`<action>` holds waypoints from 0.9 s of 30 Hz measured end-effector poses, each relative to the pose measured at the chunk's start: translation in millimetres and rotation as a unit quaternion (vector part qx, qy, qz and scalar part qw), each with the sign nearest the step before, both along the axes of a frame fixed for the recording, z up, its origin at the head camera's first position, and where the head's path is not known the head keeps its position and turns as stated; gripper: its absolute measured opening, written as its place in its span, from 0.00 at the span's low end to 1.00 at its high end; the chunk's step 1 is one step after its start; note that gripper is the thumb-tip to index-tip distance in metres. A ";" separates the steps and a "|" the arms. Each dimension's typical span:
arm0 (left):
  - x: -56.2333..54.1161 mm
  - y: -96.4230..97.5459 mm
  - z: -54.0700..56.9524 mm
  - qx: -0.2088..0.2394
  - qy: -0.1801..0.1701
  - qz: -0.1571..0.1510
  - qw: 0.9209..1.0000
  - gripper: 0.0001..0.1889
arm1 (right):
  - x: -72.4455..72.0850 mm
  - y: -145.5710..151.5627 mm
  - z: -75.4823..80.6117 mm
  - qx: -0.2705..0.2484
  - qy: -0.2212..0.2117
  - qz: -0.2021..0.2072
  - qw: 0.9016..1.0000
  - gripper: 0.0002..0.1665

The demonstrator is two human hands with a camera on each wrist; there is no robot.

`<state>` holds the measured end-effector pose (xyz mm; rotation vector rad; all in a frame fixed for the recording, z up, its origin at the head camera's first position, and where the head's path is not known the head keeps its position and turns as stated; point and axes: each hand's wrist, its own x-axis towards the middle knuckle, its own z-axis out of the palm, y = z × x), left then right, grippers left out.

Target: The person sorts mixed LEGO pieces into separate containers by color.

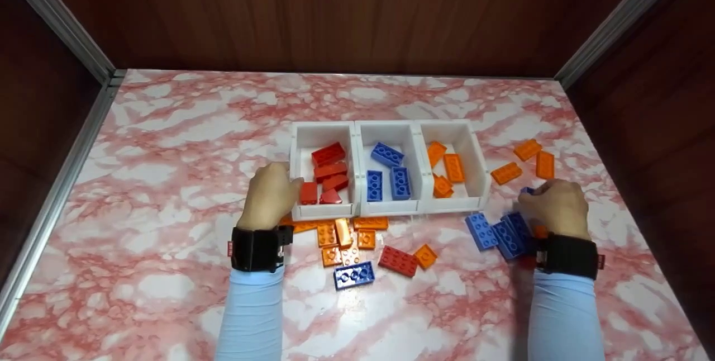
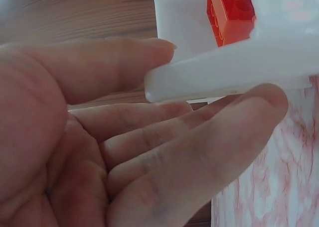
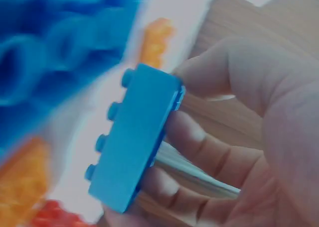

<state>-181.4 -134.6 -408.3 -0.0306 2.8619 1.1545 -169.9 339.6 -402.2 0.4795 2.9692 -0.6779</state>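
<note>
At the left compartment of the white three-part bin (image 1: 296, 182), my left hand (image 1: 271, 196) pinches the side wall. The left wrist view shows the thumb on one side of the white wall (image 2: 224, 70) and the fingers on the other. Red bricks (image 1: 329, 171) lie in that compartment, blue bricks (image 1: 400, 182) in the middle one and orange bricks (image 1: 454, 167) in the right one. On the right, my right hand (image 1: 558, 207) holds a blue brick (image 3: 137, 137) between thumb and fingers. Close by lie more blue bricks (image 1: 481, 231).
In front of the bin are loose orange bricks (image 1: 327, 234), a red brick (image 1: 397, 261) and a blue brick (image 1: 354, 275). Several orange bricks (image 1: 506, 173) lie right of the bin. Brown panels (image 1: 346, 14) border the marbled table (image 1: 167, 182) at the back and sides.
</note>
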 end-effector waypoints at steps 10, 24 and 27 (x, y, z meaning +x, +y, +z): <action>0.3 -0.7 1.5 -0.003 -0.009 -0.005 1.000 0.09 | -24.8 -121.5 40.4 -0.022 0.217 0.249 0.944 0.13; -0.2 1.7 1.3 0.008 -0.016 -0.013 1.000 0.18 | -91.9 -201.9 9.1 0.071 0.136 0.504 0.850 0.14; 0.3 -0.2 2.1 0.007 -0.012 -0.014 1.000 0.20 | -94.9 -195.5 14.9 0.053 0.176 0.508 0.841 0.11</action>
